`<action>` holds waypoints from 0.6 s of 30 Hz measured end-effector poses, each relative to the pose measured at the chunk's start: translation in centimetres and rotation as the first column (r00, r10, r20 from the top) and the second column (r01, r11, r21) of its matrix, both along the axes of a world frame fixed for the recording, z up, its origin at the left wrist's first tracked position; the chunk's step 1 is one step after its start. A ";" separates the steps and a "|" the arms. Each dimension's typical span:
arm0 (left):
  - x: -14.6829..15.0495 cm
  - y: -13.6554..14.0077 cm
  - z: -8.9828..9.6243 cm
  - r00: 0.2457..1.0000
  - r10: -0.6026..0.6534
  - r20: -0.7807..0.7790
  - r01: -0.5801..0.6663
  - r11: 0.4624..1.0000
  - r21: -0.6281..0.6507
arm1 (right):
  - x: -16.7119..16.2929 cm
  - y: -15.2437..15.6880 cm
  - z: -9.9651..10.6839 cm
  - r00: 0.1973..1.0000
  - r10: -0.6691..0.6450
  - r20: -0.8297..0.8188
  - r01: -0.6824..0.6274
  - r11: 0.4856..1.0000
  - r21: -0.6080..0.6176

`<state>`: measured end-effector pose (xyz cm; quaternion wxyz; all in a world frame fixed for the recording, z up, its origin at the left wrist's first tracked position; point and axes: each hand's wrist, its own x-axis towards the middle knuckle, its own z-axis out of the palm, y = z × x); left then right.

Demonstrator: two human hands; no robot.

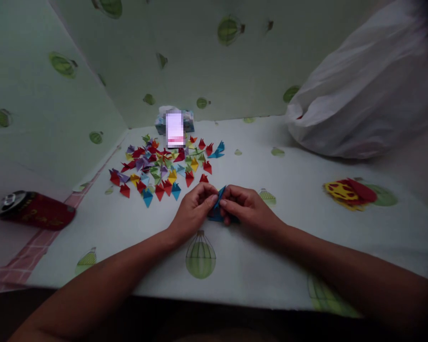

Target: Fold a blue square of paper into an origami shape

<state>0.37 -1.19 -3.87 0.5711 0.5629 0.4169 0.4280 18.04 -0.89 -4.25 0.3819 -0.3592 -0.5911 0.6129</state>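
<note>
Between my two hands, above the middle of the table, is a piece of folded blue paper (217, 214). My left hand (197, 204) pinches its left side with thumb and forefinger. From the right, my right hand (248, 204) grips the same paper, fingers curled around it. A pointed blue tip sticks up between the fingertips, and the rest of the fold is partly hidden. Just beyond my hands lie many small folded paper cranes (159, 191) in red, yellow, green, purple and blue, spread in a loose group.
A lit phone (175, 129) leans against a tissue box (189, 121) behind the cranes. At left a red can (39, 210) lies on its side. Red and yellow cut-out pieces (349, 192) are at right, below a large white plastic bag (356, 95). The table's front edge (199, 298) is near me.
</note>
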 end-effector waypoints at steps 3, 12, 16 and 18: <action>-0.2 0.1 -0.1 0.993 -0.045 -0.106 0.053 0.996 0.073 | 0.1 0.1 0.0 1.000 -0.010 0.011 0.010 1.000 0.019; -0.7 0.4 0.3 0.976 -0.092 -0.199 0.118 0.985 0.123 | 0.3 0.2 0.3 0.999 -0.019 0.027 0.018 1.000 0.021; -0.7 0.6 0.3 0.977 -0.122 -0.174 0.142 0.984 0.104 | 0.4 0.1 0.5 1.000 -0.011 0.020 0.011 1.000 0.014; -0.7 0.6 0.1 0.979 -0.134 -0.153 0.149 0.985 0.090 | 0.5 0.2 0.4 1.000 -0.010 0.009 0.010 1.000 0.009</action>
